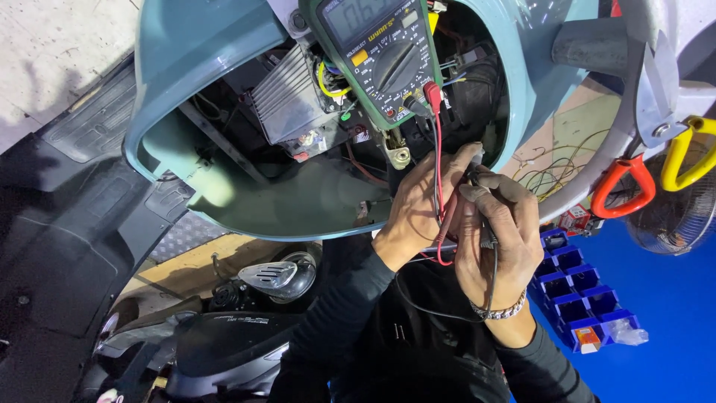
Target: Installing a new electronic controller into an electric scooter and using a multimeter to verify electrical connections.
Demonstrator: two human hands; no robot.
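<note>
Black rubber floor matting [67,224] fills the left of the frame, running under the pale teal shell of a scooter body [201,45] that arches across the upper centre, its panel off and the cavity open. Inside the cavity, left of centre, sits a ribbed silver metal box [287,97] among loose coloured wiring. At the top centre a green-cased multimeter [380,52] hangs in the opening, a red lead [438,179] and a black lead [492,283] dropping from its sockets. Below it, at centre, the person's left hand [418,209] is closed around the red lead, fingertips reaching up toward the wiring at the cavity's edge. Just to its right and touching it, the right hand [500,239], a chain bracelet [500,311] on the wrist, is clamped on a probe with the black lead looping beneath. Lower centre lies the dark scooter bodywork [224,351] with a chrome mirror [268,275]. On the right, red [623,186] and yellow handles [690,153] hang from a grey metal frame [641,67] above blue parts bins [582,298] on a blue floor [671,298].
</note>
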